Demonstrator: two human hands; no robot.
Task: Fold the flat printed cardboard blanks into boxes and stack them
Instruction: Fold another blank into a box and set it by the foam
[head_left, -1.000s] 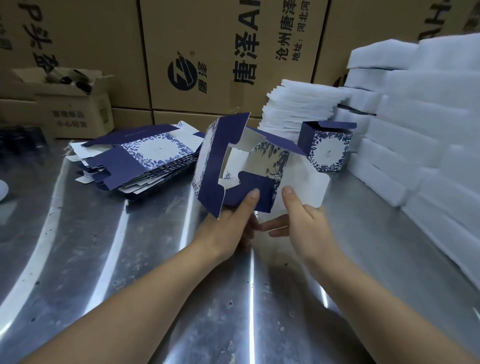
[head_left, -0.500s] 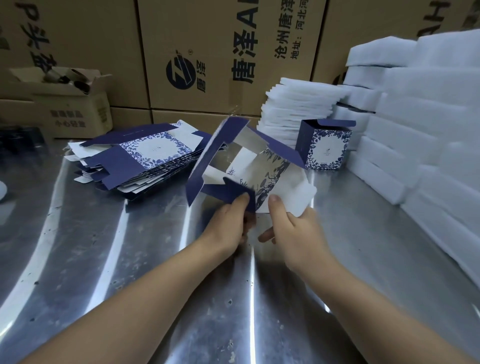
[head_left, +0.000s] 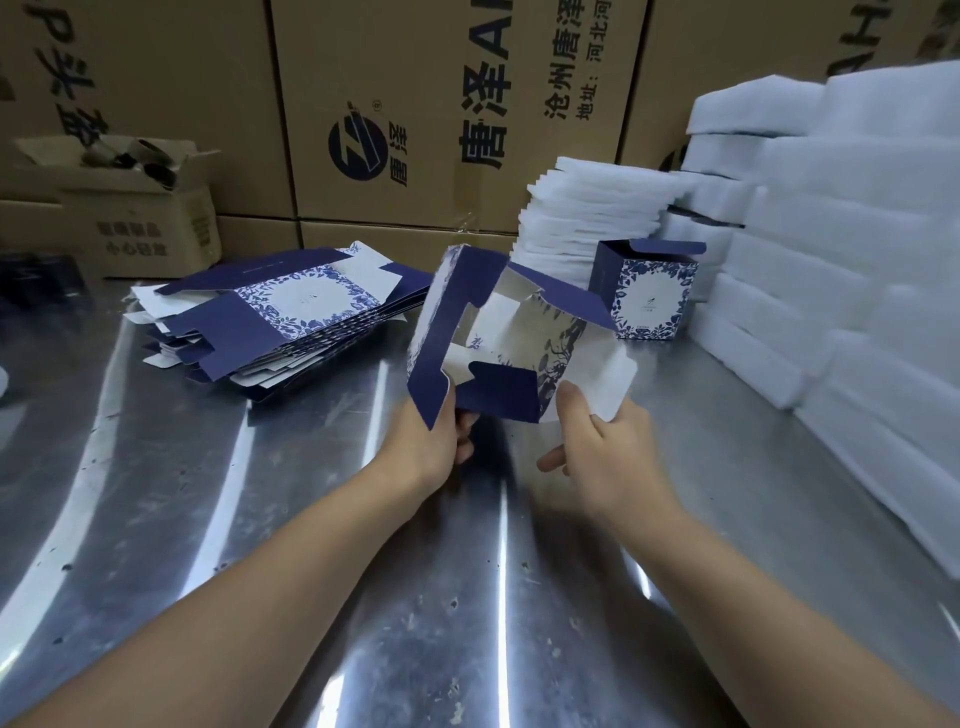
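A half-opened blue and white floral box blank hangs above the steel table, its open end facing me with flaps sticking out. My left hand grips its lower left corner, fingers hidden behind the navy flap. My right hand pinches the lower right side, thumb on the white flap. A pile of flat printed blanks lies to the left. One folded box stands upright at the right rear, lid flap open.
The steel table reflects light in front of me. White foam pads are stacked behind the blank, and thicker foam blocks line the right side. Brown shipping cartons wall the back; a small open carton sits rear left.
The blank was tilted and flattened half a second ago; now it is opened out squarer. My left hand's thumb has moved from the front flap to the left corner.
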